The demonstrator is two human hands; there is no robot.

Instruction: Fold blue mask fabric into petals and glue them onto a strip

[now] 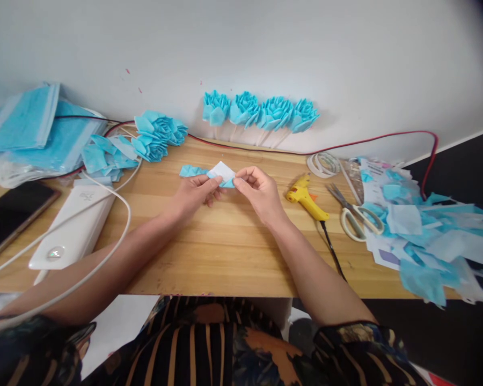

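A small folded piece of blue and white paper [222,172] is held over the middle of the wooden table [225,241]. My left hand [195,191] pinches its left side, and my right hand [257,190] pinches its right side with thumb and forefinger. Another blue folded scrap [191,171] lies on the table just left of the held piece. Both forearms reach in from the front edge.
Several blue paper flowers [260,111] lean on the wall; more flowers [156,134] lie at left. A yellow glue gun [306,197], scissors [356,214], tape roll [323,163] and paper scraps [422,236] lie right. A white power bank [74,225], phone [12,214] and blue sheets [32,128] lie left.
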